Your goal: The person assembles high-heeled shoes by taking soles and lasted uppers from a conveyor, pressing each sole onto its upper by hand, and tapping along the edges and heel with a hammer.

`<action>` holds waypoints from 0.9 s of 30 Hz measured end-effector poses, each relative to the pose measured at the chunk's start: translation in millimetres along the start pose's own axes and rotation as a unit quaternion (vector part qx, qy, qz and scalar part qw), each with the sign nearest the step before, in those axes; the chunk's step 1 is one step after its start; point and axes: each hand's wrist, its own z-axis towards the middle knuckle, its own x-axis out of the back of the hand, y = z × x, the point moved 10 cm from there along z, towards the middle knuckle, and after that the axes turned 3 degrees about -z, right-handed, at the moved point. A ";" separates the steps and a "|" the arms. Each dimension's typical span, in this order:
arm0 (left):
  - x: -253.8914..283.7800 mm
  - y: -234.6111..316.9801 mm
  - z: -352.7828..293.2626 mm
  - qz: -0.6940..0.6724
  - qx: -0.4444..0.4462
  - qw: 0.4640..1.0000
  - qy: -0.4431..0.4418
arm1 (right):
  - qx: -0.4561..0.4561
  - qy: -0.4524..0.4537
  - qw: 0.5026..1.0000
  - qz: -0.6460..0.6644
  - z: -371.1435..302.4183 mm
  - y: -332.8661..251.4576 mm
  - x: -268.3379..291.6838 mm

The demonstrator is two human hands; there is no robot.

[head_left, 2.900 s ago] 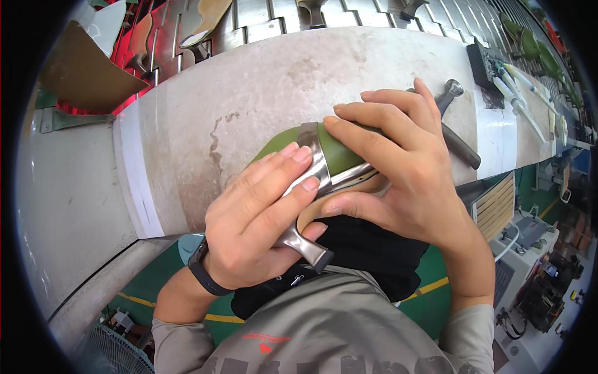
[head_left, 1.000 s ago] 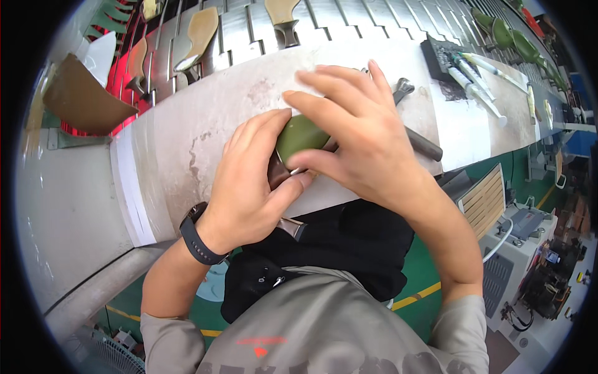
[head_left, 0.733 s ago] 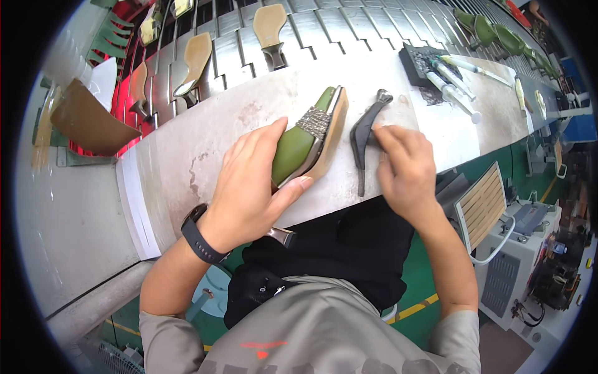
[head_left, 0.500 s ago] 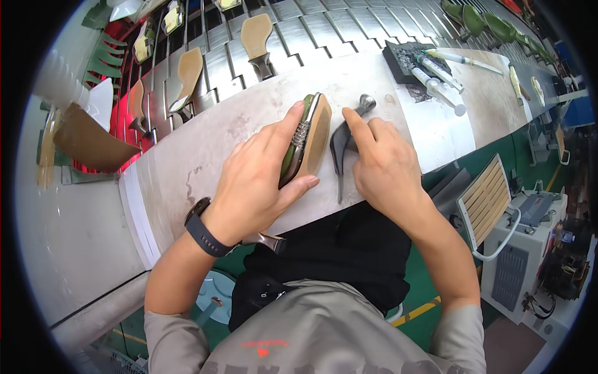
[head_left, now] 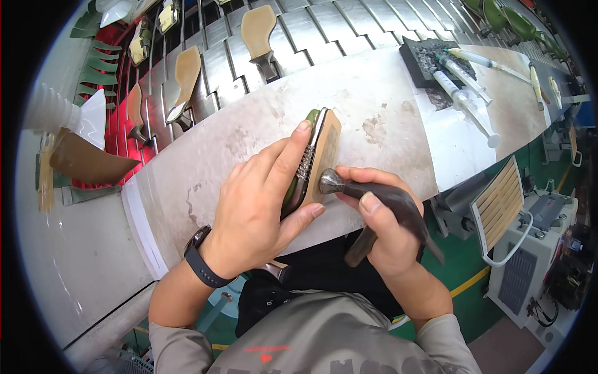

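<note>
My left hand (head_left: 252,193) is wrapped round a shoe (head_left: 321,153) held on its side over the table's near edge. Its tan sole faces right, a sparkling band crosses the upper, and green shows along its left side. The shoe's heel (head_left: 276,270) sticks out below my left wrist. In my right hand (head_left: 395,234) is a dark shoemaker's hammer (head_left: 389,199), gripped near its head, with its short handle pointing down. The round hammer face is against or very close to the sole; I cannot tell whether they touch.
The pale, stained worktable (head_left: 237,140) borders a slatted metal conveyor (head_left: 349,31) carrying several tan-soled shoes (head_left: 258,31). At the right lie syringes (head_left: 464,103) beside a black block (head_left: 420,59). A curved brown sheet (head_left: 87,159) stands at the left. A slatted rack (head_left: 498,202) is beyond the table's right side.
My right hand has picked the hammer up off the table, turned it and brought its round face left to the sole. My left hand still holds the shoe, now slightly lower in view.
</note>
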 end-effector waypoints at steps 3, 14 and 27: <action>-2.2 -1.7 -0.3 -0.012 0.020 0.999 -0.038 | 0.011 -0.018 0.999 -0.030 -0.8 -0.4 -3.6; -2.4 -0.1 1.5 0.022 0.007 0.999 -0.040 | 0.021 -0.049 0.995 -0.085 -0.3 -1.9 -12.4; -1.1 0.9 2.0 0.031 0.028 0.998 -0.055 | 0.118 -0.135 0.980 -0.084 12.8 -14.6 -23.7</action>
